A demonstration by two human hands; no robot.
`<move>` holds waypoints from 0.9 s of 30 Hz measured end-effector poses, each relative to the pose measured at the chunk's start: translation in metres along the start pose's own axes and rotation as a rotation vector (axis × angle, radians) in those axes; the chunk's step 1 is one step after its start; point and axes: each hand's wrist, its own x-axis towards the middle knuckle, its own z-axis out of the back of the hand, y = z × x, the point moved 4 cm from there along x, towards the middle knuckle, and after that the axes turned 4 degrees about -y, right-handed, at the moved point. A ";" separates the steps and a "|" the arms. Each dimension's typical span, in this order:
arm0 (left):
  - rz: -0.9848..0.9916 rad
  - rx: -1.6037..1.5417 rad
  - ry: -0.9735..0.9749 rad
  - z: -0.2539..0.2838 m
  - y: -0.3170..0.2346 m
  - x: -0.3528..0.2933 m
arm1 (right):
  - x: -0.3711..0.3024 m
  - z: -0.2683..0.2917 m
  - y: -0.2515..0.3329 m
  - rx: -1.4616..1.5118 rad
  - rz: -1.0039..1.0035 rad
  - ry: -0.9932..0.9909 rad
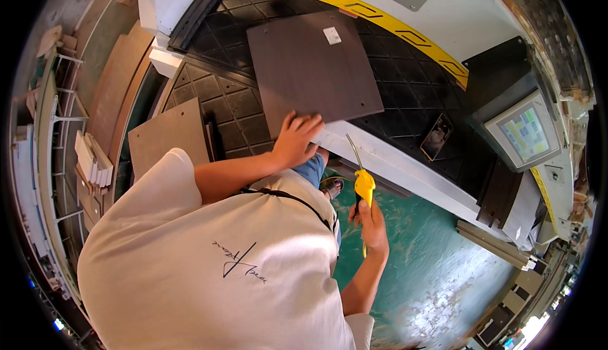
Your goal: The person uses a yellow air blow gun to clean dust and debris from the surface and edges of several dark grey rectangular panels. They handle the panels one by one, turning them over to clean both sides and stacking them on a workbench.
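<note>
Both hands work apart, the left on wood and the right round a tool; going from the left, a lighter brown panel (166, 136) stands nearest that side, just past the left sleeve (166, 182), apart from the hand; next comes the left hand (295, 141), reaching across the body, its fingers loosely spread and resting on top of the near edge of the dark brown panel (310, 71), toward that edge's left end; whether the thumb hooks underneath, I cannot tell.

That panel lies flat on the black tiled bed (405, 74), straight ahead of the left hand and up and to the left of the right one; it looks near square, perhaps slightly longer away from the person, though the lens bends it too much to be sure of a long axis; a white label (332, 35) sits near its far edge.

Further right, the right hand (372, 224) is closed round a yellow air gun (365, 184); its thin metal nozzle (354, 152) points forward and slightly left, the tip near the panel's near edge but apart from it; so the left hand is the nearer, touching; a phone (437, 137) lies beyond, right of the nozzle.
</note>
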 end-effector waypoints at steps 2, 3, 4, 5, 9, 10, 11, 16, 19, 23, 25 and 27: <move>-0.046 -0.080 0.011 0.007 -0.007 -0.008 | 0.016 -0.004 0.017 -0.146 -0.010 0.009; -0.093 -0.208 0.101 0.009 -0.006 -0.011 | 0.028 -0.003 0.017 -0.175 -0.022 0.031; -0.140 -0.337 0.187 0.013 -0.005 -0.013 | 0.038 -0.004 0.023 -0.174 -0.019 0.027; -0.107 -0.307 0.184 0.020 0.007 -0.005 | 0.048 -0.004 0.030 -0.145 0.009 -0.007; 0.175 -0.037 -0.224 0.039 0.125 0.050 | 0.099 -0.004 0.066 -0.153 0.005 -0.134; 0.266 0.102 -0.321 0.036 0.159 0.058 | 0.114 -0.009 0.071 -0.156 0.003 -0.135; 0.285 0.174 -0.425 0.039 0.183 0.065 | 0.129 -0.014 0.076 -0.228 0.069 -0.216; 0.409 0.144 -0.495 0.015 0.236 0.064 | 0.157 -0.082 0.112 -0.415 0.213 -0.044; 0.419 0.076 -0.506 0.017 0.233 0.062 | 0.166 -0.093 0.124 -0.387 0.129 0.134; 0.387 0.104 -0.460 0.021 0.222 0.069 | 0.192 -0.054 0.125 -0.376 0.151 -0.264; 0.397 0.117 -0.452 0.022 0.222 0.067 | 0.191 -0.048 0.126 -0.310 0.108 -0.293; 0.392 0.119 -0.441 0.021 0.220 0.071 | 0.186 -0.048 0.117 -0.463 0.222 -0.291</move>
